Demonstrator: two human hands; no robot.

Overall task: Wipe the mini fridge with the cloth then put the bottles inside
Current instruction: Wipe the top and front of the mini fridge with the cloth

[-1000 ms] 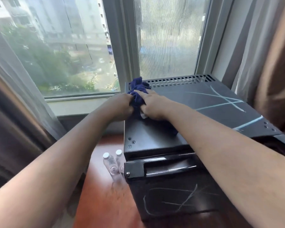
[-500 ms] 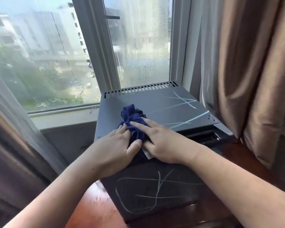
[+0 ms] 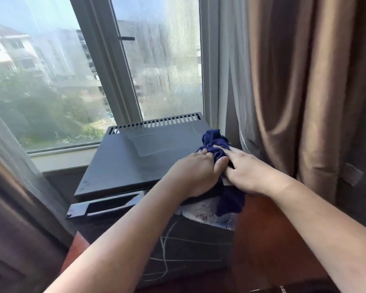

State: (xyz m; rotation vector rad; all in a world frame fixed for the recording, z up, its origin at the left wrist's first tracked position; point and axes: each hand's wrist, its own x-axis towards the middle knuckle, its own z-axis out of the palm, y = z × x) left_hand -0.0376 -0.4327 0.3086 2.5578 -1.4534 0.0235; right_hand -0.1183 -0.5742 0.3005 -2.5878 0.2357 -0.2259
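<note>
Navy cloth point(image 3: 215, 142) sits bunched under both hands, left hand point(image 3: 195, 175) and right hand point(image 3: 248, 173) gripping it at the mini fridge point(image 3: 135, 163) top's right edge.

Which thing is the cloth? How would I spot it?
Find the black mini fridge under the window. At its top's right edge, beside the brown curtain, both hands press a crumpled cloth. It is the only dark blue thing there.
</note>
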